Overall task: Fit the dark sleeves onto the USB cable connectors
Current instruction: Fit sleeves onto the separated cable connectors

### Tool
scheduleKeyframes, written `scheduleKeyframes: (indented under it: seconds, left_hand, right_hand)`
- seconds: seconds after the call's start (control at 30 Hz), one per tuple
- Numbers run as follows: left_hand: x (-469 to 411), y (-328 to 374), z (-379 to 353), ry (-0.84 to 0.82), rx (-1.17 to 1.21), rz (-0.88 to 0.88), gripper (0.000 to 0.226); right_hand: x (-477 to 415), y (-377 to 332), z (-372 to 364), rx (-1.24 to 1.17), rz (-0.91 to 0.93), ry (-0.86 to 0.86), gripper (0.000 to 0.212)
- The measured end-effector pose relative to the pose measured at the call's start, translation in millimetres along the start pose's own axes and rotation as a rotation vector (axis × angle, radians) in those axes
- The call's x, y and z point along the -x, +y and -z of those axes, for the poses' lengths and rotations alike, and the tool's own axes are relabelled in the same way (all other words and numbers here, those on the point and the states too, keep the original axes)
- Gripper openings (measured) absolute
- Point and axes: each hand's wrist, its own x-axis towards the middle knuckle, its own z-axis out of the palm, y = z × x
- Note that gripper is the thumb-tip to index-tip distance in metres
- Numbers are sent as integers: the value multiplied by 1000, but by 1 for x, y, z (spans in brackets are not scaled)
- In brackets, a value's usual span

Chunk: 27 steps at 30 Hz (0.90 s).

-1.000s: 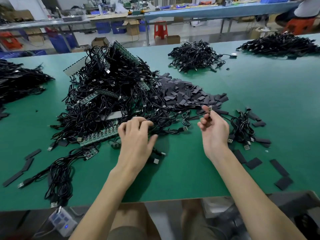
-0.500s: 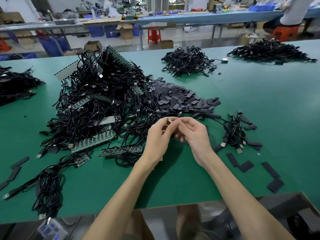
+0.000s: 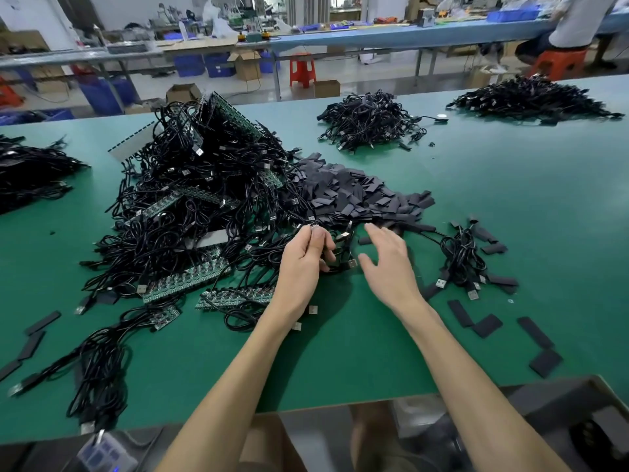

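Left hand (image 3: 304,264) is clenched round a USB cable (image 3: 340,255); right hand (image 3: 388,264) is held loose, fingers relaxed, near the sleeve pile (image 3: 357,195).

The cable pile (image 3: 30,175) at the table's (image 3: 510,206) left edge is cut off; the connector (image 3: 313,227) pinched in the left hand (image 3: 303,264) is largely hidden.

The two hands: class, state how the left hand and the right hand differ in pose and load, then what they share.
The left hand has its fingers curled; the right hand has them spread and fairly straight. The left hand grips black cables; the right hand holds nothing. Both are bare and lie above the green table, close to the dark sleeves.
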Motion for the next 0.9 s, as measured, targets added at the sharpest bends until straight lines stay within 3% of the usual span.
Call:
scheduleKeyframes:
  seconds: [0.1,0.27,0.53,0.6,0.73,0.9]
  left_hand:
    - [-3,-2,2,-9,-55,-4,37]
    - [-9,-9,12,-30,-239,-22,33]
    - [-13,-19,26,-115,-367,-65,29]
    - [-11,-20,23,-107,-371,-86,29]
    - [-1,-16,17,-103,-383,-170,30]
    - [7,-15,9,-183,-650,-117,25]
  right_hand:
    - [1,2,-2,70,-11,-27,50]
    - [1,3,-3,-32,-23,75,31]
    - [0,0,-7,117,-67,129,16]
    - [1,-1,-6,30,-37,162,14]
    - [5,-6,4,-449,-55,179,16]
    - [6,-7,1,-542,-18,138,11]
